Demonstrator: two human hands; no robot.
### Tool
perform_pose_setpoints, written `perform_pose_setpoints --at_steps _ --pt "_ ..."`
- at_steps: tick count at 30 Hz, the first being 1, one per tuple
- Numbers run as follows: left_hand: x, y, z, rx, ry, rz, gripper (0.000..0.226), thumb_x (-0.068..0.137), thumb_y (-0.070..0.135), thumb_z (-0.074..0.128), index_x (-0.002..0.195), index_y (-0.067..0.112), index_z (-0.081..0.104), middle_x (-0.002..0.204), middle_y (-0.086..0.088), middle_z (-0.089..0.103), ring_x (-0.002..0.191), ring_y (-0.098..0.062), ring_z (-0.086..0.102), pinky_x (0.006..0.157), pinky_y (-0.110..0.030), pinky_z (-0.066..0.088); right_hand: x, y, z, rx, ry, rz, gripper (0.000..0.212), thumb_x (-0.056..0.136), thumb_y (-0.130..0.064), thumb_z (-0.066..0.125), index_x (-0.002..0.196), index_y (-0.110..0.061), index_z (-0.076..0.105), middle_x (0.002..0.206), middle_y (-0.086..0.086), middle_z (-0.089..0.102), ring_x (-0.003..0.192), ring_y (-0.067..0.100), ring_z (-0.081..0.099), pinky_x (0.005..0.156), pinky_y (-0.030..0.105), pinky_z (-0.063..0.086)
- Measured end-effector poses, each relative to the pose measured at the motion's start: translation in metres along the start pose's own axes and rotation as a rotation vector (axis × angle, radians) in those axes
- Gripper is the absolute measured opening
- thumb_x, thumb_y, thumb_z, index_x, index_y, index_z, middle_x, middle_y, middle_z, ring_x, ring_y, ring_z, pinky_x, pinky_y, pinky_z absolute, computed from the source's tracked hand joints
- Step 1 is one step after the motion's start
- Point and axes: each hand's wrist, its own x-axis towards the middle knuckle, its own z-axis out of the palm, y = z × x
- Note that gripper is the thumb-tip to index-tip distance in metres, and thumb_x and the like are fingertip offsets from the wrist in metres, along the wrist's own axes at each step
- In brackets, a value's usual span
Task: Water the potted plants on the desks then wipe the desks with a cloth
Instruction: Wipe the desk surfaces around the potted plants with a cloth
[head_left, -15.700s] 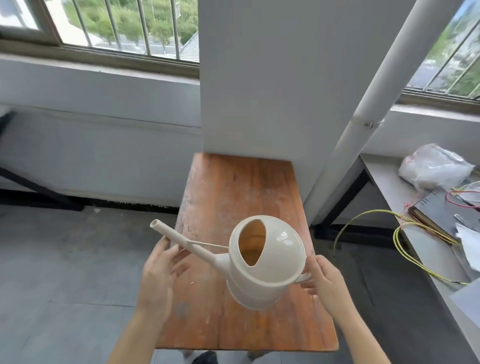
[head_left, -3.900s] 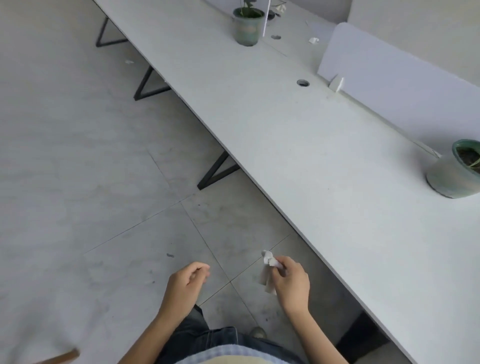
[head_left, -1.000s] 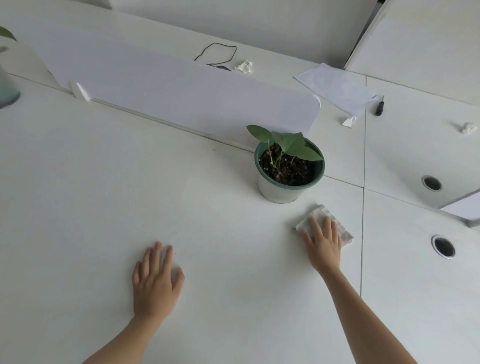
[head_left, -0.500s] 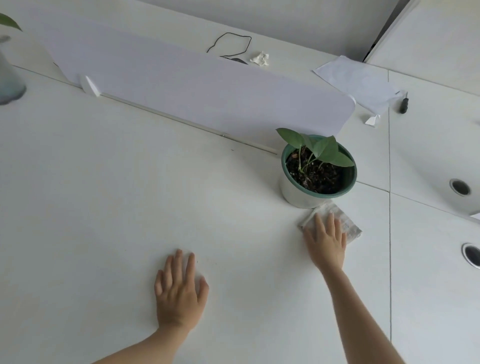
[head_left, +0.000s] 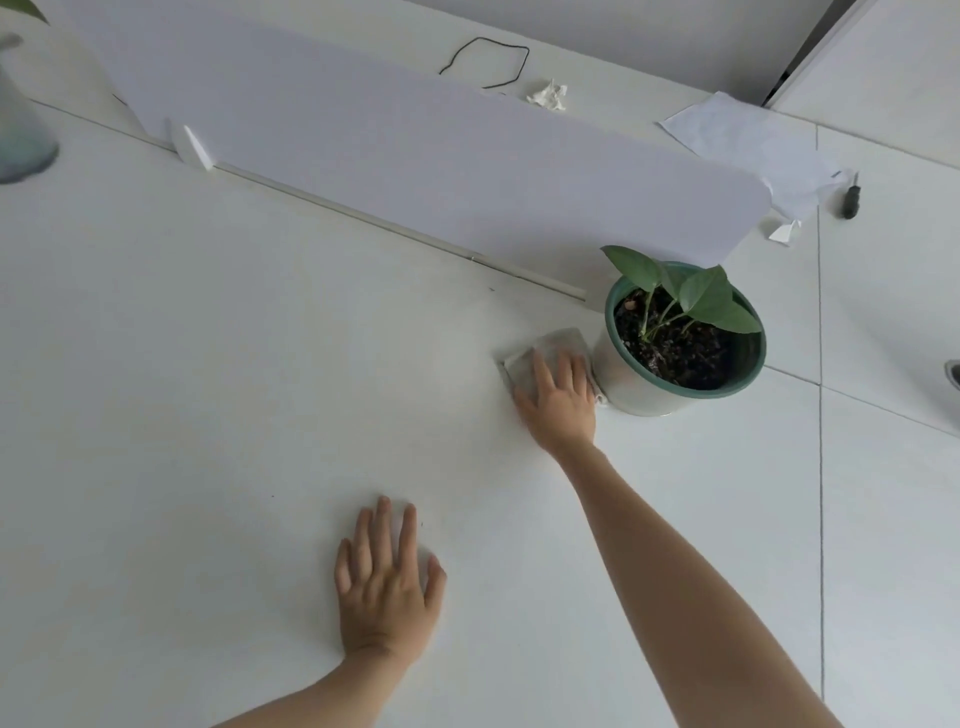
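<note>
The right hand has swept the folded cloth from in front of the potted plant round to its left, touching the pot. Both grips are apart, fingers straight: right pressing the cloth, left hand flat on the bench. Wiping looks well under way.

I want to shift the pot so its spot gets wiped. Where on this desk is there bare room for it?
Most bare desk lies left of the cloth, between the divider and the left hand. Also bare: in front of the pot, right of the right forearm. Crowded: right hand and cloth hug the pot's left side.
</note>
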Motion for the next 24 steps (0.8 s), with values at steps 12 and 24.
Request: perform_pose_setpoints --at_steps 12,24 --pt "0.0 0.003 -0.005 0.011 -0.008 -0.01 0.056 0.075 0.037 0.035 0.126 0.015 0.041 0.128 -0.021 0.057 0.122 -0.031 0.036 0.104 -0.036 0.012 -0.117 0.044 0.033 -0.219 -0.007 -0.401 0.043 0.091 -0.047 0.031 0.125 -0.026 0.045 0.132 0.014 0.055 0.126 0.039 0.044 0.099 0.044 0.041" --pt "0.001 0.008 -0.012 -0.015 -0.119 -0.003 0.056 0.075 0.032 0.034 0.118 0.005 0.057 0.128 -0.026 0.056 0.118 -0.038 0.044 0.094 -0.046 0.025 -0.178 0.143 0.0 0.195 0.431 0.78 0.038 0.093 -0.029 0.042 0.13 -0.023 0.05 0.149 0.009 0.033 0.138 0.032 0.02 0.11 0.046 0.015"
